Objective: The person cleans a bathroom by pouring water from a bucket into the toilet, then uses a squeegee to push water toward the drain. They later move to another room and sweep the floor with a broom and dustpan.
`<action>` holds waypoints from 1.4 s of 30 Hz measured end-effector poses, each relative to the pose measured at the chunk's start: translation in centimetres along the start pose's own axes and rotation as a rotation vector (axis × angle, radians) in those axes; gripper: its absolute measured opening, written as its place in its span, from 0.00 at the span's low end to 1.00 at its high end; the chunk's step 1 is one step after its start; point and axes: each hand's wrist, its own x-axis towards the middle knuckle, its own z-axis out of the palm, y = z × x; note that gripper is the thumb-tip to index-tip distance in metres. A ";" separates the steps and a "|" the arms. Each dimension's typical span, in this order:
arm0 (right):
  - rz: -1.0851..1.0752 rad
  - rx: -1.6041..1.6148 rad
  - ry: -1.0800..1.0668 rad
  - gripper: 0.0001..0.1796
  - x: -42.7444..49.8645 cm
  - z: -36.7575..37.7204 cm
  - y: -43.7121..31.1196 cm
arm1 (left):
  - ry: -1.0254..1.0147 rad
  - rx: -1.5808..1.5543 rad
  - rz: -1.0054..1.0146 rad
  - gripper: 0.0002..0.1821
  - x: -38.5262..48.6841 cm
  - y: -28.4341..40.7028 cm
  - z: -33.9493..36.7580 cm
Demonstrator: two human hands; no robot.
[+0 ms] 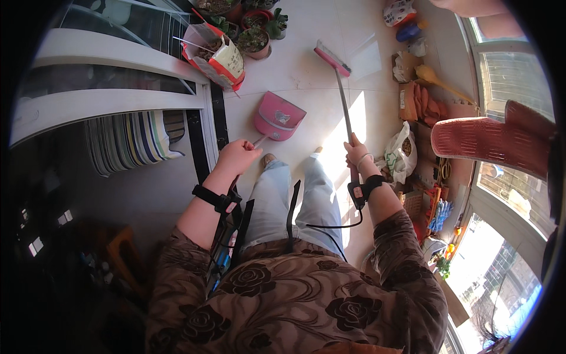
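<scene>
My left hand (240, 155) is closed around the handle of a pink long-handled dustpan (279, 116), whose pan rests on the tiled floor ahead of my feet. On the right, my right hand (356, 150) grips the grey pole of a broom (342, 95). The broom's pink head with pale bristles touches the floor farther out, beyond the dustpan and to its right. A little loose dirt lies on the tiles between the plant pots and the broom head.
Potted plants (254, 40) and an open red-and-white bag (219, 59) stand at the upper left beside the sliding door frame (208, 115). Along the right wall are a cardboard box (404, 66), terracotta-coloured pots (418, 101) and a white plastic bag (401, 152).
</scene>
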 end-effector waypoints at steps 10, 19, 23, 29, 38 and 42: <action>-0.382 -0.694 -0.148 0.35 -3.8 -9.5 8.1 | 0.079 0.009 -0.116 0.15 3.4 3.9 2.3; 0.007 -0.363 -0.023 0.36 -4.1 -15.5 4.0 | 0.085 0.006 -0.098 0.15 3.0 2.9 2.3; 0.047 -0.248 -0.064 0.40 -2.1 -11.8 3.8 | 0.048 -0.017 -0.104 0.14 1.4 2.2 2.2; 0.105 -0.247 -0.328 0.38 -8.9 -7.0 8.2 | 0.093 0.197 0.070 0.13 0.2 0.1 2.2; -0.170 -0.378 -0.227 0.37 -11.7 -9.4 6.0 | 0.092 0.090 0.062 0.14 -0.7 -2.3 1.6; -0.296 -0.539 -0.118 0.37 -5.6 -10.3 0.9 | 0.139 -0.003 0.057 0.15 -3.9 -4.3 2.9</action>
